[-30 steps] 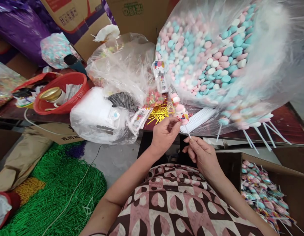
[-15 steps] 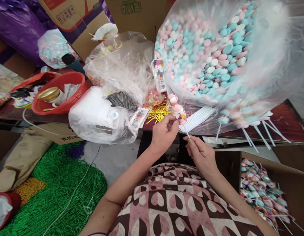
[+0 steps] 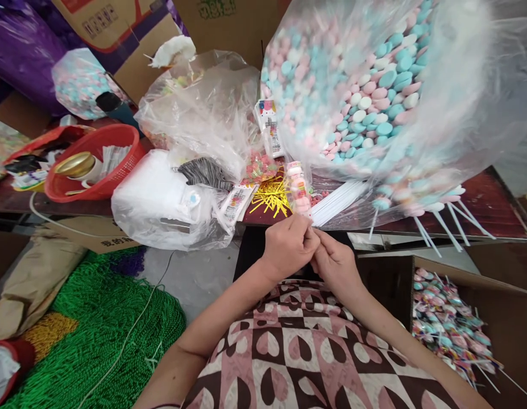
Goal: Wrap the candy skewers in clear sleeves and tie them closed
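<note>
Pinched at its lower end by the left hand (image 3: 289, 244), one wrapped candy (image 3: 299, 189) points away from the body over the near edge of the table (image 3: 497, 199). The right hand (image 3: 336, 264) meets the left at the fingertips; its fingers are bent in, but what lies between them is hidden, so I cannot tell whether it grips too. Just left of the candy lies one heap of gold ties (image 3: 270, 196); just right, one bundle of white sticks (image 3: 339, 200), both too dense to count. Two stacks of cards (image 3: 237, 203) sit near the ties. One large bag (image 3: 365, 85) of pink, blue and white sweets crowds the space behind. Farther left are one white bag (image 3: 146, 196) and one red basket (image 3: 133, 162). Below right, one box (image 3: 510, 318) holds many stick candies (image 3: 453, 324).
</note>
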Motion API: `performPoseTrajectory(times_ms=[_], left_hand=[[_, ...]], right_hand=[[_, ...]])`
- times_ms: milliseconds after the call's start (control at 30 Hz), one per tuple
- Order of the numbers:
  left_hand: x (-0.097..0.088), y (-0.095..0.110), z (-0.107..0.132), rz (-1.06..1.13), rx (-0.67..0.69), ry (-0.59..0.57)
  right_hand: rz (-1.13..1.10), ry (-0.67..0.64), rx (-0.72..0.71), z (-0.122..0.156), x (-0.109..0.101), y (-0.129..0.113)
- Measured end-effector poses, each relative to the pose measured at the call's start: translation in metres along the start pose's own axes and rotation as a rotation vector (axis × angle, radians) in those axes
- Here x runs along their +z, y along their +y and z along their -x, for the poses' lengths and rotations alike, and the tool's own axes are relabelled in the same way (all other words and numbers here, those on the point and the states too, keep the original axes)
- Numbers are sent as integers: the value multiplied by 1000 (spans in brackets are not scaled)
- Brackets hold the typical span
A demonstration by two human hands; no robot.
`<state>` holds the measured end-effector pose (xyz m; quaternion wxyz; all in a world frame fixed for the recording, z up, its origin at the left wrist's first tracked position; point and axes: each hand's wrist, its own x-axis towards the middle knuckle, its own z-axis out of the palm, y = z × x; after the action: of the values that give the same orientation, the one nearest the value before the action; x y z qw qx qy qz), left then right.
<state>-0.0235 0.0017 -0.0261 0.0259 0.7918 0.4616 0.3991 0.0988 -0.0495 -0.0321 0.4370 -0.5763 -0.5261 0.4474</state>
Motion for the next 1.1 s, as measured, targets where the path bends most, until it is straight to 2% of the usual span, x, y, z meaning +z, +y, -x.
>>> performPoseTrajectory(times_ms=[100,233,333,400,467,500,633,767,833,900,1033,1100], left_hand=[[-3,1,3,73,15,15],[-2,-3,2,161,-44,-1],[-1,-6,0,221,-90,-84],[-5,-6,-2,327,-119,-181],[-11,-7,-3,482,-208,-267],[-13,-8,-5,569,-282,-272],[-16,-14,-9,934,-560,-193],[-8,-19,-11,1137,-611,-345],[-5,-20,-10,1097,-617,-369],[-4,-20,-8,945,-577,-373],[-4,-18,-5,470,-317,-372],[-4,-17,-4,390,-267,-362]], right_hand=[[-112,-7,56,-2,-2,-2],[-145,-23,61,-2,-5,-1],[-106,-29,46,-5,-5,-1],[-102,-28,46,-8,-7,0],[-185,-49,64,-9,-8,2],[-253,-69,76,-9,-9,2],[-568,-161,152,-7,-8,1],[-789,-260,235,-7,-7,-3],[-806,-276,256,-8,-7,-4],[-754,-249,266,-9,-6,-3],[-489,-118,215,-13,-4,2],[-406,-88,187,-14,-2,4]])
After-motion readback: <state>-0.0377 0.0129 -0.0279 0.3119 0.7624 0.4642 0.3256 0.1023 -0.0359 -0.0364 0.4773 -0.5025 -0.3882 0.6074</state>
